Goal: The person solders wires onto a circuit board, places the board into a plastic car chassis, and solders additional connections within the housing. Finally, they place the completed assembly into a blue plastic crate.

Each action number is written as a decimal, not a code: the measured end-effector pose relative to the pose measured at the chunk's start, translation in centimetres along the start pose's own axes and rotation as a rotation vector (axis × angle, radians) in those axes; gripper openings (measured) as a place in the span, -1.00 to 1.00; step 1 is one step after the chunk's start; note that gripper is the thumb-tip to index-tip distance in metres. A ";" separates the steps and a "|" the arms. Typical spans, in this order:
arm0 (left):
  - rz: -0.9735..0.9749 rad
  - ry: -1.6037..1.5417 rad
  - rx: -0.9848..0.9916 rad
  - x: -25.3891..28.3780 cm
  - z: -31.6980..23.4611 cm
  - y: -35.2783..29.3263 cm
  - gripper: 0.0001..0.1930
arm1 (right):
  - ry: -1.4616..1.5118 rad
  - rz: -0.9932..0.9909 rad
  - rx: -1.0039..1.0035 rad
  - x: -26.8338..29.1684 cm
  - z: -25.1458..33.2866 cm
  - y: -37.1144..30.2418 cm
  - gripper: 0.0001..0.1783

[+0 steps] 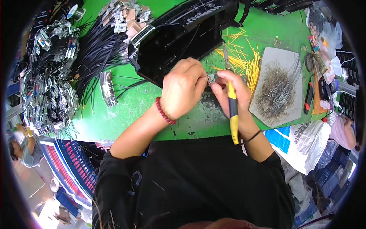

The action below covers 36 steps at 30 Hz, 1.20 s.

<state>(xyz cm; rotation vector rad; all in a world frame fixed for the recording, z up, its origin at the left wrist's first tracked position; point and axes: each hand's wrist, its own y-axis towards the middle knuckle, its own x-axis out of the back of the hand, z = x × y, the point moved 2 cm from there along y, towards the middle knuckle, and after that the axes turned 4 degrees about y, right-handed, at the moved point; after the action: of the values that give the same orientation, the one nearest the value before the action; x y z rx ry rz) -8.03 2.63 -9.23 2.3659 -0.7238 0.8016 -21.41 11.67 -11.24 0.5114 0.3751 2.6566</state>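
Observation:
My right hand [235, 91] is wrapped round a yellow and black soldering iron [233, 114], its metal shaft pointing away from me. Between my two hands is a small silvery part [211, 79], and the closed fingertips of my left hand [183, 87] pinch it. My right thumb and fingertips come close to the part; whether they touch it I cannot tell. Just beyond my left hand lies a large black plastic housing [164, 49], partly hidden by that hand. A loose silvery metal piece [108, 89] lies on the green table [145, 114] to the left.
Heaps of silvery parts [49, 80] and black wires [99, 45] cover the left side. Cut yellow wires [248, 63] lie beyond my right hand. A pale tray [272, 59] with grey debris stands at right, near a red and black knife [308, 97]. A solder spool [76, 13] is far left.

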 end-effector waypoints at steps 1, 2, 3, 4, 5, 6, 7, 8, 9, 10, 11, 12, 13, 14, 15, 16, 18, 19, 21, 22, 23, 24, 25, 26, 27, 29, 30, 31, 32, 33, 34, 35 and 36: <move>-0.008 0.001 -0.010 0.1 0.0 0.2 -0.88 | -0.024 -0.022 0.032 -0.3 -0.2 0.1 -0.64; -0.037 0.010 -0.068 0.3 -0.1 0.1 -0.87 | -0.046 -0.040 0.056 -0.5 -0.4 -0.1 -0.65; -0.065 0.018 -0.126 0.5 -0.3 0.1 -0.86 | 0.001 -0.056 0.031 -0.4 -0.5 -0.2 -0.67; -0.073 0.011 -0.167 0.9 -0.4 0.4 -0.83 | 0.036 -0.061 0.008 -0.4 -1.0 -0.1 -0.67; -0.073 0.010 -0.165 1.0 -0.3 0.2 -0.83 | 0.072 -0.064 -0.018 -0.2 -1.4 0.0 -0.68; -0.018 0.031 -0.154 1.0 -0.1 -0.1 -0.82 | 0.115 -0.012 -0.087 0.1 -1.3 0.1 -0.68; 0.037 0.050 -0.144 0.8 0.1 -0.4 -0.81 | 0.076 0.024 -0.089 0.4 -1.5 0.4 -0.67; 0.036 0.081 -0.132 0.4 0.4 -0.6 -0.84 | 0.040 0.063 -0.088 0.5 -1.6 0.8 -0.66; 0.036 0.082 -0.128 0.2 0.4 -0.7 -0.84 | -0.001 0.044 -0.070 0.5 -1.2 1.1 -0.64; 0.063 0.167 -0.113 -0.1 0.4 -0.7 -0.86 | -0.020 -0.003 -0.036 0.6 -1.0 1.2 -0.63; 0.089 0.254 -0.099 -0.4 0.4 -0.7 -0.87 | -0.038 -0.051 -0.001 0.6 -1.1 1.4 -0.63; 0.091 0.257 -0.096 -0.8 0.5 -0.7 -0.87 | -0.110 -0.070 0.081 0.8 -1.6 1.1 -0.63; 0.057 0.302 -0.146 -1.3 0.6 -0.8 -0.90 | -0.132 -0.030 0.141 1.0 -1.7 0.9 -0.63; 0.025 0.348 -0.198 -1.8 0.7 -0.8 -0.92 | -0.153 0.008 0.199 1.1 -1.7 0.5 -0.62; -0.003 0.334 -0.210 -2.1 0.6 -0.7 -0.94 | -0.136 0.108 0.211 1.2 -1.7 0.1 -0.63; 0.002 0.340 -0.209 -2.0 0.6 -0.7 -0.94 | -0.229 0.168 0.241 1.1 -1.2 0.0 -0.64; 0.075 0.343 -0.176 -1.9 0.0 -0.8 -0.94 | -0.391 0.208 0.278 1.1 -0.9 0.0 -0.65; 0.011 0.293 -0.201 -1.2 -0.6 -0.9 -0.92 | -0.386 0.206 0.273 1.2 -0.9 0.0 -0.65; -0.050 0.224 -0.203 1.4 -2.2 -0.3 -0.72 | -0.409 0.201 0.236 1.3 -1.0 0.0 -0.67; -0.068 0.318 -0.168 2.3 -2.8 0.4 -0.71 | -0.406 0.198 0.227 1.3 -1.1 -0.4 -0.67; -0.055 0.383 -0.072 2.7 -3.1 1.0 -0.67 | -0.388 0.205 0.219 1.4 -1.2 -0.5 -0.68; -0.012 0.468 -0.017 2.5 -2.8 1.3 -0.64 | -0.370 0.211 0.211 1.4 -1.3 -0.6 -0.69; 0.052 0.511 0.011 2.1 -2.3 1.6 -0.64 | -0.367 0.211 0.212 1.4 -1.5 -0.6 -0.69; 0.116 0.555 0.039 1.6 -1.8 1.8 -0.63 | -0.362 0.194 0.209 1.4 -1.6 -0.7 -0.69; 0.160 0.469 0.036 1.1 -1.2 1.9 -0.70 | -0.358 0.176 0.206 1.4 -1.6 -0.7 -0.70; 0.139 0.226 0.051 1.4 -1.1 1.9 -0.73 | -0.345 0.201 0.204 1.4 -1.3 -0.5 -0.69; 0.116 -0.018 0.066 1.6 -1.3 2.2 -0.76 | -0.334 0.228 0.202 1.5 -1.1 -0.3 -0.69; 0.117 -0.192 0.095 2.6 -2.1 1.9 -0.74 | -0.358 0.284 0.158 1.7 -0.8 -0.2 -0.70; 0.120 -0.267 0.058 3.7 -3.1 2.0 -0.72 | -0.359 0.283 0.151 1.8 -0.7 -0.4 -0.70; 0.124 -0.346 0.015 4.5 -3.4 2.2 -0.69 | -0.367 0.280 0.146 1.9 -0.8 -0.3 -0.71; 0.148 -0.371 -0.011 4.8 -3.5 2.1 -0.67 | -0.375 0.276 0.141 2.0 -0.9 -0.4 -0.71; 0.148 -0.368 -0.011 4.9 -3.2 1.9 -0.67 | -0.373 0.276 0.141 2.0 -0.9 -0.3 -0.71; 0.207 -0.267 -0.051 4.6 -2.9 1.6 -0.67 | -0.373 0.270 0.145 1.9 -0.8 -0.2 -0.72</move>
<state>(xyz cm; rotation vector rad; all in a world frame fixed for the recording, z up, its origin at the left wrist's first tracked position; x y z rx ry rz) -6.97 1.90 -3.66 2.4038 -1.0999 0.5449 -23.31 12.57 -11.49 1.1539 0.4095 2.7136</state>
